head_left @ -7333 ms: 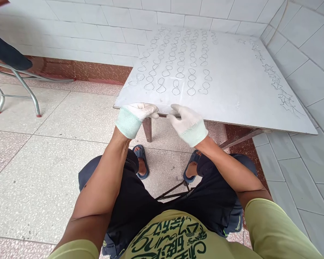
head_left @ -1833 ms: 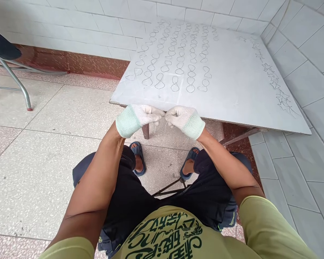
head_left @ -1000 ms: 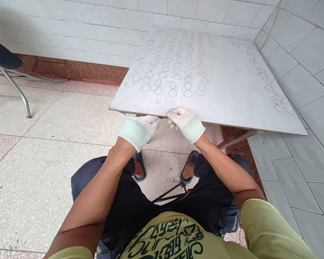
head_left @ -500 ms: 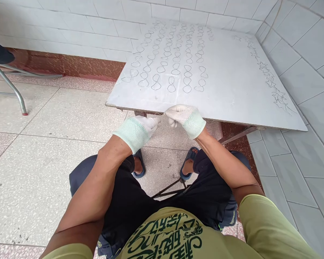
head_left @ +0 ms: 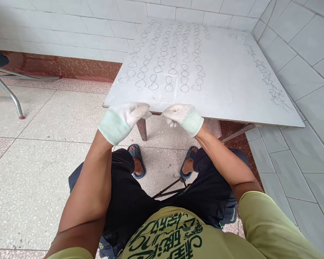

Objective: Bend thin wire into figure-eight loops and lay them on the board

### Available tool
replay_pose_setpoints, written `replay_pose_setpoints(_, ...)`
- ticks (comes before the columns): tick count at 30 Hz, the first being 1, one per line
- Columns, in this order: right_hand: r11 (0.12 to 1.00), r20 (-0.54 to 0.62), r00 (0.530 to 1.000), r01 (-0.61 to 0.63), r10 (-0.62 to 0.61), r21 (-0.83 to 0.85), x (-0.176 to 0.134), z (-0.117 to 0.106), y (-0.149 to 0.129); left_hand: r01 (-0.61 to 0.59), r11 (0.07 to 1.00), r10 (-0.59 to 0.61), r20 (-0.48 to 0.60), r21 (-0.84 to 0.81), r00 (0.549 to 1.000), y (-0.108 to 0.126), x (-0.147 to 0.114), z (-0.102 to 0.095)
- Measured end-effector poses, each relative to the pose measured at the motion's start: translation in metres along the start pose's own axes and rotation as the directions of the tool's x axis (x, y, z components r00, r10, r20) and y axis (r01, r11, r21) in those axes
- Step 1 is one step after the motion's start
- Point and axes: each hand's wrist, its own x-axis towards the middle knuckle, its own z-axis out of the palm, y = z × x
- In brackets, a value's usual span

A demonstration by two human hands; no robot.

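My left hand [head_left: 135,114], in a white knit glove with a mint cuff, is at the near edge of the white board. Its fingers are pressed together; whatever they may hold is too small to make out. A short gap to the right, my right hand [head_left: 178,114], gloved alike, pinches thumb against forefinger. A thin wire [head_left: 162,114] shows faintly at its fingertips. Beyond the hands, rows of thin wire figure-eights [head_left: 169,83] lie on the board. Along its right side lies a line of star-shaped wire pieces [head_left: 266,73], some overlapping.
The white board [head_left: 224,79] rests on a brown wooden leg [head_left: 142,130] and frame, against tiled walls [head_left: 162,10]. A metal-legged chair [head_left: 14,100] stands at left. Below are my slippered feet [head_left: 136,162] and a dark metal bar [head_left: 167,189] between my legs.
My left hand has moved left and slightly up, away from the right hand, over the board's edge. The right hand has stayed nearly in place, still pinching. The view has shifted slightly.
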Motion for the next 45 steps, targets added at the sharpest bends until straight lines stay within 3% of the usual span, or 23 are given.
replay_pose_setpoints(2,1.0,0.028,0.999,-0.021,0.021,0.0,-0.001,0.004,0.001,-0.005,0.999,0.005,-0.012,-0.05,1.0,-0.004,0.003,0.006)
replay_pose_setpoints(5,1.0,0.077,0.997,-0.021,0.02,0.02,-0.004,0.009,0.004,0.074,0.979,-0.062,0.07,-0.188,0.996,-0.006,0.005,0.023)
replay_pose_setpoints(8,0.997,0.083,0.996,-0.041,0.035,0.063,-0.004,0.013,0.006,0.117,0.962,-0.116,0.022,-0.247,0.993,-0.006,0.005,0.033)
replay_pose_setpoints(14,0.979,0.126,0.991,-0.068,0.044,0.195,0.0,0.015,0.011,0.039,0.976,-0.067,-0.123,-0.214,0.99,0.0,0.003,0.033)
replay_pose_setpoints(19,0.99,0.148,0.987,0.035,-0.055,0.138,-0.002,0.016,0.011,0.013,0.969,-0.05,-0.144,-0.247,0.988,0.002,0.003,0.036)
replay_pose_setpoints(22,0.997,0.122,0.992,0.019,-0.028,0.072,-0.001,0.015,0.007,-0.002,0.956,-0.047,-0.16,-0.294,0.986,-0.004,0.004,0.033)
replay_pose_setpoints(24,1.0,0.097,0.995,0.0,-0.002,0.024,-0.001,0.013,0.004,-0.003,0.95,-0.041,-0.133,-0.313,0.99,-0.009,0.005,0.03)
replay_pose_setpoints(28,1.0,0.076,0.997,-0.014,0.016,-0.016,-0.001,0.008,0.004,0.107,0.943,-0.084,0.085,-0.316,0.993,-0.018,0.009,0.031)
replay_pose_setpoints(30,0.999,0.091,0.995,-0.032,0.03,0.016,0.0,0.007,0.008,0.126,0.929,-0.097,0.1,-0.347,0.99,-0.021,0.011,0.034)
replay_pose_setpoints(38,0.933,0.079,0.993,-0.114,0.093,0.342,0.01,0.016,0.015,-0.045,0.909,-0.055,-0.226,-0.415,0.973,-0.028,0.018,0.044)
replay_pose_setpoints(45,0.993,0.021,0.999,-0.043,0.041,0.108,0.009,0.03,0.027,-0.077,0.904,-0.112,-0.406,-0.42,0.907,-0.02,0.014,0.057)
